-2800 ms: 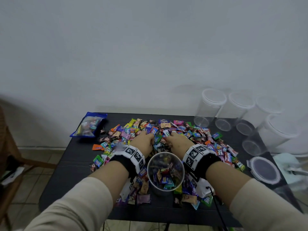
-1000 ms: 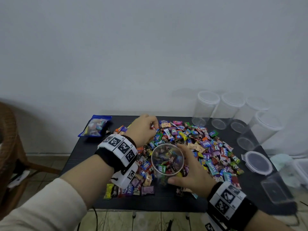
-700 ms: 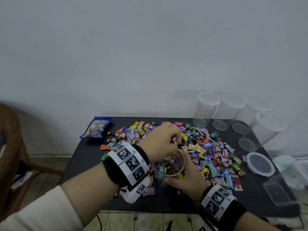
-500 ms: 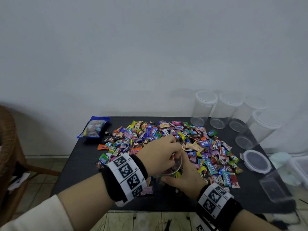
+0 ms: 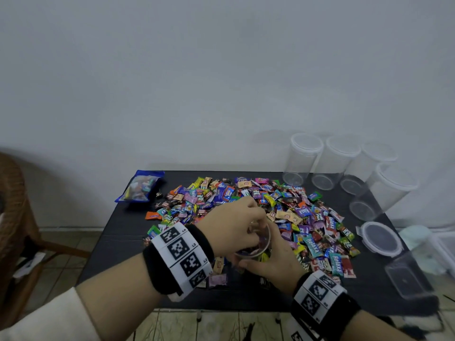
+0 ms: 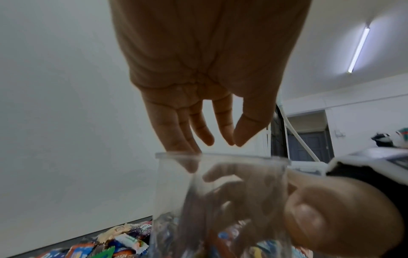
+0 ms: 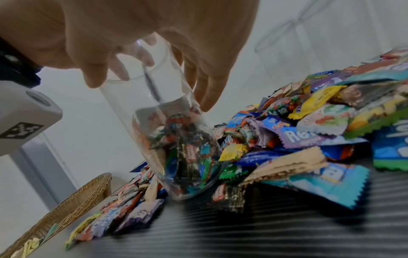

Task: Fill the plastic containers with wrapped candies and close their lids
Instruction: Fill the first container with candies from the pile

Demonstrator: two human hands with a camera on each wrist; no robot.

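Note:
A clear plastic container [image 5: 266, 238] stands at the near edge of the pile of wrapped candies [image 5: 307, 217] on the black table [image 5: 118, 254]. It is partly filled with candies [image 7: 187, 148]. My right hand [image 5: 270, 263] grips its wall from the near right side, with the thumb [image 6: 326, 216] on the outside. Just above the container [image 6: 220, 200] my left hand [image 6: 220, 144] hangs, fingers relaxed and pointing down, holding nothing. In the right wrist view a dark candy [image 7: 152, 83] drops inside the container [image 7: 167, 108].
Several lidded empty containers [image 5: 305, 158] stand at the back right. A loose round lid [image 5: 380, 238] and a clear rectangular box [image 5: 406, 281] lie at the right edge. A blue candy bag [image 5: 141, 187] lies back left; a wicker chair [image 5: 12, 217] stands left of the table.
Both hands left the pile. My left hand carried candies from the far side to over the container and let them go; my right hand took hold of the container wall.

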